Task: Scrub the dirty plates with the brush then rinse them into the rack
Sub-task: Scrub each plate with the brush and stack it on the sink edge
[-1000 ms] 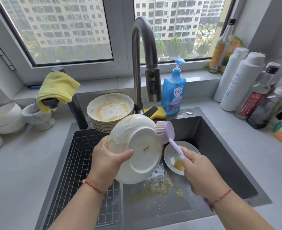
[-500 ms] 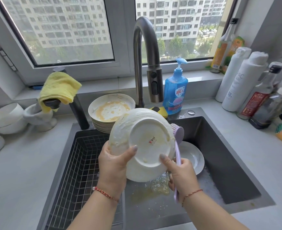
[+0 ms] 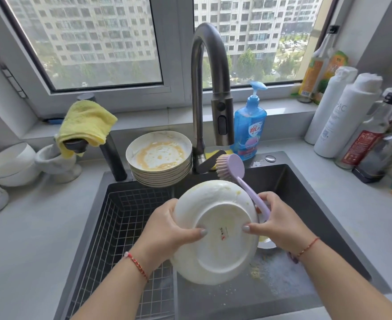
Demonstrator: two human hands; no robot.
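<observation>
A white plate (image 3: 215, 241) is held over the sink with its underside towards me, soapy near the top rim. My left hand (image 3: 167, 229) grips its left edge, thumb on the base. My right hand (image 3: 280, 222) holds the right edge with the thumb on the base, and its fingers also grip the purple brush (image 3: 239, 174), whose bristle head sticks up behind the plate. A stack of dirty plates (image 3: 159, 158) with yellow residue stands behind the sink. Another plate (image 3: 265, 242) lies in the basin, mostly hidden. The wire rack (image 3: 125, 227) fills the sink's left half.
The grey faucet (image 3: 211, 88) arches above the plate. Blue soap bottle (image 3: 249, 125) and a yellow sponge (image 3: 210, 155) stand behind the sink. Several bottles (image 3: 347, 116) line the right counter. A yellow cloth (image 3: 84, 123) and white bowls (image 3: 10, 162) are on the left.
The plate has come lower and nearer to me. My right hand moved from scrubbing the rim to holding the plate's right edge, and the brush head now points up behind the plate.
</observation>
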